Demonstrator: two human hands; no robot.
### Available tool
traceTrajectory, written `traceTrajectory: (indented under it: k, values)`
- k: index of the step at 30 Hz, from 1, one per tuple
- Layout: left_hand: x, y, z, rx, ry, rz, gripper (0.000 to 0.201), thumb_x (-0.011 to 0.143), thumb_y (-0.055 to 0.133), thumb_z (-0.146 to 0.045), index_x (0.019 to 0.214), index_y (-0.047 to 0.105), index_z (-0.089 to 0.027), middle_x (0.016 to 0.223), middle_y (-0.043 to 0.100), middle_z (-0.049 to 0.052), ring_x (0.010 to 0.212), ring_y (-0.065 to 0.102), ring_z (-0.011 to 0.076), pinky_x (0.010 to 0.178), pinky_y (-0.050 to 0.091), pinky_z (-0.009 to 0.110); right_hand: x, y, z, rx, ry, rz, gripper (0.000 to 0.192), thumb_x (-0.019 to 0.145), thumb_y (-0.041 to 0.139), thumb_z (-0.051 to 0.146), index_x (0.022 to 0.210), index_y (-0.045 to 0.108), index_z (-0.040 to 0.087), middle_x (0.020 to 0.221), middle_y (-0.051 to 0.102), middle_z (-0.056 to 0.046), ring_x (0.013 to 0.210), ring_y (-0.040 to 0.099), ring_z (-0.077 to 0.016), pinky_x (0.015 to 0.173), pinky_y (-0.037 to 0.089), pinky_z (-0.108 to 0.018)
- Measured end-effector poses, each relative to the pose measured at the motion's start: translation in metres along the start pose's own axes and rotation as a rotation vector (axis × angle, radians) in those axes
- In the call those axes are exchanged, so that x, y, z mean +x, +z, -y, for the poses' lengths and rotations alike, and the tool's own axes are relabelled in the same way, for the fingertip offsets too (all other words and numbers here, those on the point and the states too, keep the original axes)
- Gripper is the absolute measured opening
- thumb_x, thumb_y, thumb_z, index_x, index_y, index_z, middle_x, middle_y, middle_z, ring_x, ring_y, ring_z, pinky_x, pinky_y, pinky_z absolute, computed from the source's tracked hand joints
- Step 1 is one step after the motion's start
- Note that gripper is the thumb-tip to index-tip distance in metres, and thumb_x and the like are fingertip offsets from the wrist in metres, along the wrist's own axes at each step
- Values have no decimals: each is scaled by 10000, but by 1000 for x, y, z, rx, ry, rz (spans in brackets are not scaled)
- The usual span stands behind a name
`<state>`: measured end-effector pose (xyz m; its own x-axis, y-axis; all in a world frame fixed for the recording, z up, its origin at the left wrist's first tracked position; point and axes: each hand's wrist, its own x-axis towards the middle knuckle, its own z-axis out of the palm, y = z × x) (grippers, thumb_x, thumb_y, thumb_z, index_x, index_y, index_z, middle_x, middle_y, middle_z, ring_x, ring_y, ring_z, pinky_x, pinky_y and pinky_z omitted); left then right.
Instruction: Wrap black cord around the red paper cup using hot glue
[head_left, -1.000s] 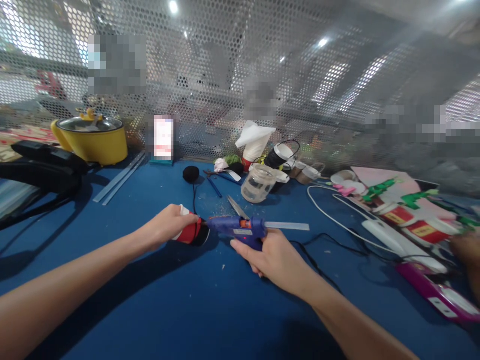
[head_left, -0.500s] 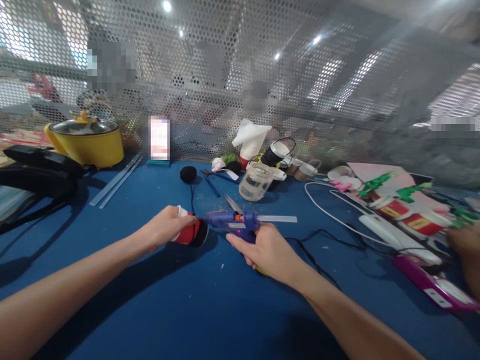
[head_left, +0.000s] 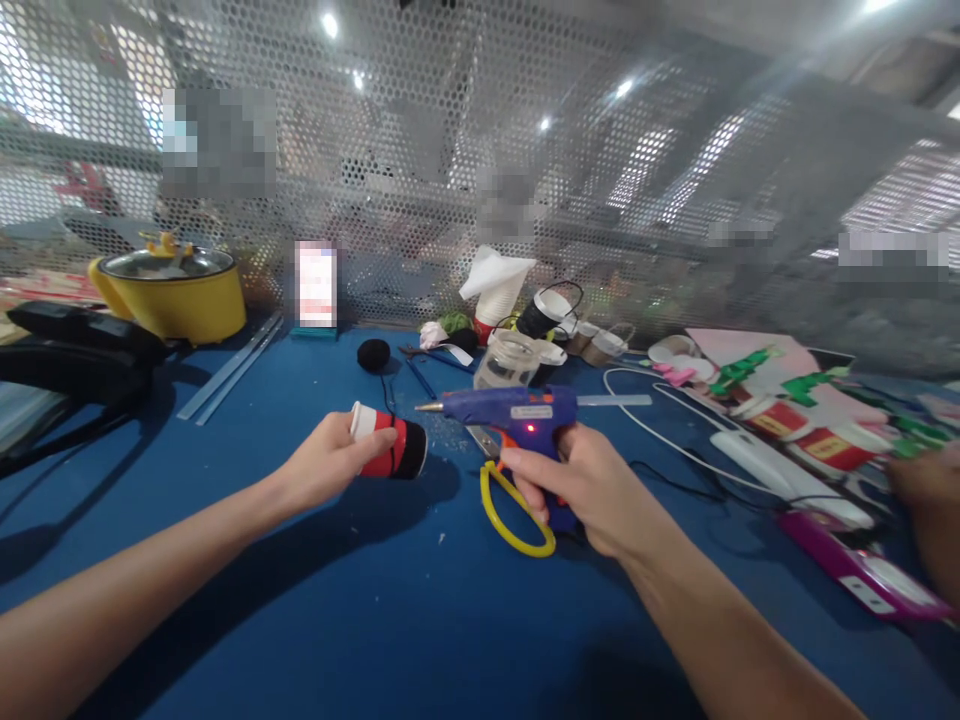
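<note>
My left hand (head_left: 330,460) is closed round a red and white paper cup (head_left: 379,455), tilted on its side. Black yarn is wound about the cup's right end, and a strand leads back to a black yarn ball (head_left: 373,355). In my right hand (head_left: 577,480) is a blue glue gun (head_left: 495,408), its red light lit and a clear glue stick jutting from its rear. The metal nozzle points left, just above and right of the cup, apart from it. Scissors (head_left: 517,520) with yellow handles lie below the gun, partly hidden by it.
A clear jar (head_left: 510,358) and several yarn-wound cups stand behind. Loose glue sticks (head_left: 229,370) and a yellow pot (head_left: 180,300) are at left. On the right lie a white cable (head_left: 675,425), a purple power strip (head_left: 862,570) and another person's hand (head_left: 926,485).
My right hand has drawn the glue gun up and to the right, away from the cup. The cup has turned and risen slightly in my left hand. The scissors' yellow handles show more.
</note>
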<state>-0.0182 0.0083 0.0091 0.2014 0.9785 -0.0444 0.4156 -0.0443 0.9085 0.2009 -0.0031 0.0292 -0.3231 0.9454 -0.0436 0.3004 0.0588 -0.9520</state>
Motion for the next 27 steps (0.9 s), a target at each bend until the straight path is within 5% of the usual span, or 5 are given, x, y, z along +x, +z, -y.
traceTrajectory:
  k: [5,10,18,27]
  values:
    - [-3,1,0,-31,65,-42,262,692,442,-377,547,382,-167,493,312,-61,450,239,60,423,202,199,5,-10,6,165,9,-62,181,669,597,299,644,512,141,511,507,26,462,465,-62,436,376,-168]
    - [-5,1,-1,2,95,-12,270,699,434,-387,553,403,-162,502,322,-57,469,258,67,444,215,202,35,-34,16,92,-86,-229,209,705,570,331,670,509,134,562,526,20,451,485,-48,426,408,-153]
    - [-7,-1,1,66,118,31,299,725,409,-398,537,325,-182,497,259,-64,460,219,71,426,186,209,107,-69,2,-59,223,-307,190,781,470,305,688,462,140,382,487,25,327,499,-105,278,369,-175]
    - [-5,0,5,63,139,74,306,743,400,-401,550,347,-169,515,274,-56,483,233,71,443,203,208,104,-78,1,-160,366,-283,387,785,355,477,716,512,131,470,555,-32,437,572,-129,441,429,-222]
